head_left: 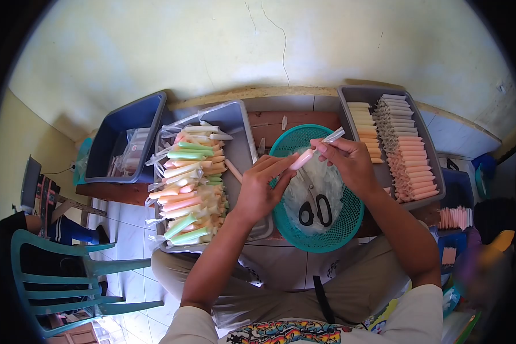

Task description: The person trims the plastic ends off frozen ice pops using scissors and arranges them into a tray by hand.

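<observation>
The pink tube [302,160] is held up over the far half of the teal basket [292,230], gripped by both hands. The left hand [266,183] has its thumb and fingers closed around the filled body, probably to steady it, while the right hand [350,163] is drawn into a pinch on the clear tail [334,135], whose end juts past the fingertips; holding each end likely lets the tail be worked without the body turning. Inside the basket, clear plastic [333,192] lies heaped beneath the scissors [312,189], whose black handles point toward the person, seemingly for an easy pick-up. Left of the basket, a grey tray [243,135] bears a jumbled heap of tubes [183,198] with loose tails; right of it, another tray [363,96] holds tubes in neat rows [415,163], perhaps so that they pack closely. The basket sits between both trays, presumably within reach of either hand.
</observation>
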Demonstrator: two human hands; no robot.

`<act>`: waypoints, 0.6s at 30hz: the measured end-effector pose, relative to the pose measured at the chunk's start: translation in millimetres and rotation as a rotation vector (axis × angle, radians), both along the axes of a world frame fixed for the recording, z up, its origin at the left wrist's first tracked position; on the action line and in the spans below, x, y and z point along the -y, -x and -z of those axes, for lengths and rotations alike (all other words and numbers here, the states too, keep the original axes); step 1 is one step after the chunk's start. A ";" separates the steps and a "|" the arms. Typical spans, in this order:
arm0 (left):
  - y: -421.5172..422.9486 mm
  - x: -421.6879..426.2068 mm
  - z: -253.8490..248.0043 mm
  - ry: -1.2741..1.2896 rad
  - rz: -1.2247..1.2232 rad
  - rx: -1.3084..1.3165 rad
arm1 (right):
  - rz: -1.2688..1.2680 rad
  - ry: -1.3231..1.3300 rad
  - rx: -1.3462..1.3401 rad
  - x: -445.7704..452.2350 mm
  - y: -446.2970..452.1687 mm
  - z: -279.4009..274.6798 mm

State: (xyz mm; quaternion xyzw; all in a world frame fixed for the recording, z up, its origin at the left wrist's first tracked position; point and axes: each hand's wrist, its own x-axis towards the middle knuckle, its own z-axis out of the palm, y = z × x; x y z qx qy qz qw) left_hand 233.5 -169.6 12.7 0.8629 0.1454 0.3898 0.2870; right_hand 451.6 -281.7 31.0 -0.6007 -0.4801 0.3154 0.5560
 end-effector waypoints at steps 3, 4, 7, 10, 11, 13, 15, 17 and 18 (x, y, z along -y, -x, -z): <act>3.2 3.1 -1.4 0.028 -0.021 0.009 | -0.003 0.041 -0.008 1.0 3.1 3.9; 4.9 3.5 -1.9 0.055 -0.033 0.013 | -0.007 0.041 -0.010 2.4 6.3 5.5; 9.6 1.5 -0.4 0.061 -0.087 0.036 | -0.018 0.068 0.001 12.8 19.5 8.7; 12.4 -1.2 1.6 0.041 -0.124 0.044 | -0.065 0.184 0.229 26.0 32.2 12.5; 12.7 -1.5 2.2 0.045 -0.128 0.047 | -0.083 0.220 0.416 30.2 36.1 17.6; 11.9 -1.4 2.8 0.026 -0.143 0.048 | -0.102 0.260 0.606 39.7 42.6 27.4; 11.1 -1.0 3.1 0.028 -0.138 0.046 | -0.063 0.382 0.849 47.7 47.5 36.3; 11.1 -1.0 2.9 0.024 -0.129 0.045 | -0.082 0.454 0.854 50.7 50.8 42.3; 11.4 -1.4 3.5 0.016 -0.127 0.040 | -0.102 0.526 0.859 51.9 52.1 45.0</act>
